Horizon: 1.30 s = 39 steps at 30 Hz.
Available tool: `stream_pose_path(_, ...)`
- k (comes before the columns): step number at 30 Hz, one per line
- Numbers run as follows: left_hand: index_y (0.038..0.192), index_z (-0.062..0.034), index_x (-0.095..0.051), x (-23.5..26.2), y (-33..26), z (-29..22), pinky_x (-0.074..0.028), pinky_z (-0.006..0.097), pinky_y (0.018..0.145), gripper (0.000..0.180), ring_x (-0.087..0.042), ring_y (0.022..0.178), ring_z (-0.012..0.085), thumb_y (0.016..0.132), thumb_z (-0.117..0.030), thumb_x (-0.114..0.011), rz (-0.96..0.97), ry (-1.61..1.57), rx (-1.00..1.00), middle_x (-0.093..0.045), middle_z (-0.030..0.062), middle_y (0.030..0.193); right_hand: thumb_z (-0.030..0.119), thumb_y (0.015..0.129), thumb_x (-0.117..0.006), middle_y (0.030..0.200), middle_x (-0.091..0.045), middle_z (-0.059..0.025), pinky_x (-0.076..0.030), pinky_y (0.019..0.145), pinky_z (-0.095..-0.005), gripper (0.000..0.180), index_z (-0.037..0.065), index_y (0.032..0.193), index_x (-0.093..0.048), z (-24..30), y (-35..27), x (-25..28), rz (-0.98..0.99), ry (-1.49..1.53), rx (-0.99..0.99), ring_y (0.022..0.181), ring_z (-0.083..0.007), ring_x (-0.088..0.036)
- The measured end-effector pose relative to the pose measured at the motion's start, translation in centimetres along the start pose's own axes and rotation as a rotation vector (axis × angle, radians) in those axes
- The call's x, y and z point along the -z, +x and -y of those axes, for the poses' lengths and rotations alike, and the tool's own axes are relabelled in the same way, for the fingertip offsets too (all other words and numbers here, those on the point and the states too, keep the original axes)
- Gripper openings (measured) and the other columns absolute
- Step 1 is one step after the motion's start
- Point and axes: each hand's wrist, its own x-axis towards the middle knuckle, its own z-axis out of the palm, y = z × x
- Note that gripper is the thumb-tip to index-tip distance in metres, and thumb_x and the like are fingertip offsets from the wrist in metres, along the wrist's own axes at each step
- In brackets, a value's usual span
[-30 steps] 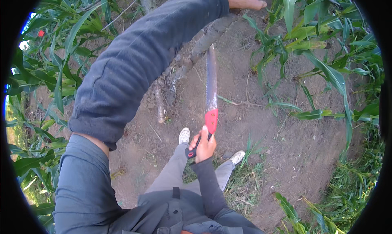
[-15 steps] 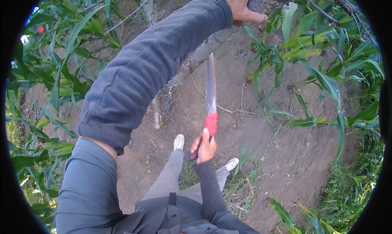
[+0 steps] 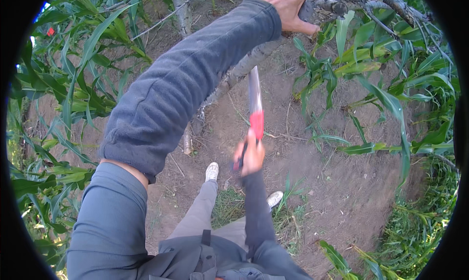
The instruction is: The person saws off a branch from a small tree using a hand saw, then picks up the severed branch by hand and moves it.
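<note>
My left hand (image 3: 288,7) reaches far ahead and grips a grey-barked tree branch (image 3: 325,9), its thumb stretched along the bark. Below and beside my left sleeve, a thinner part of the limb (image 3: 256,55) slants down to the left. My right hand (image 3: 252,155), somewhat blurred, is closed round the handle of a hand saw (image 3: 255,96) with a red and black grip. The saw's blade points away from me, and its far end meets the limb's underside. That contact is partly hidden by the limb.
Tall corn plants (image 3: 386,99) stand on the right, and more corn (image 3: 93,50) on the left. Bare twigs (image 3: 381,23) stick out at the upper right. A cut-ended stub (image 3: 187,139) hangs below my left sleeve. My shoes (image 3: 211,171) stand on brown soil with grass tufts.
My right hand has pushed the saw forward, away from me, so less blade shows below the limb. My left hand keeps its grip on the branch.
</note>
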Motion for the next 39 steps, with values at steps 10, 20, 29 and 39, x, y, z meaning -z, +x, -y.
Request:
stream_pose_path(10, 0.079, -0.0051, -0.061, 0.1, -0.3, 0.0, -0.051, 0.049, 0.070, 0.063, -0.066, 0.068, 0.0326, 0.063, -0.065, -0.063, 0.041, -0.026, -0.013, -0.064, 0.0176, 0.068, 0.032, 0.096, -0.049, 0.054, -0.040, -0.0022, -0.038, 0.035, -0.0301, 0.025, 0.010, 0.086, -0.043, -5.5, -7.9, 1.5, -0.213, 0.066, -0.049, 0.039, -0.0134, -0.043)
stream_pose_path(20, 0.066, -0.0109, -0.065, -1.3, -0.4, 1.1, -0.047, 0.036, 0.048, 0.075, -0.059, 0.045, 0.0228, 0.061, -0.085, -0.054, -0.062, 0.117, -0.042, -0.058, 0.0082, 0.051, 0.027, 0.097, -0.046, 0.046, -0.040, -0.0035, -0.038, 0.033, -0.0293, 0.025, 0.005, 0.110, -0.046, -5.9, -4.4, -0.4, -0.081, -0.061, 0.155, 0.035, -0.0127, -0.043)
stream_pose_path(29, 0.076, -0.0118, -0.061, -2.2, 0.0, -0.7, -0.049, 0.037, 0.050, 0.071, -0.063, 0.053, 0.0245, 0.061, -0.081, -0.057, -0.040, 0.075, -0.070, -0.060, 0.0068, 0.057, 0.038, 0.095, -0.049, 0.052, -0.042, -0.0025, -0.037, 0.036, -0.0312, 0.033, 0.010, 0.079, -0.042, -0.8, 8.3, -2.7, -0.040, -0.001, 0.129, 0.040, -0.0132, -0.043)
stream_pose_path(39, 0.077, -0.0098, -0.060, -1.8, 0.1, 0.3, -0.048, 0.035, 0.048, 0.074, -0.062, 0.052, 0.0227, 0.061, -0.082, -0.056, -0.067, 0.109, -0.041, -0.061, 0.0060, 0.059, 0.040, 0.096, -0.046, 0.046, -0.041, -0.0011, -0.034, 0.033, -0.0291, 0.039, 0.011, 0.071, -0.042, 0.0, -0.8, 0.4, -0.058, -0.178, 0.089, 0.036, -0.0119, -0.042)
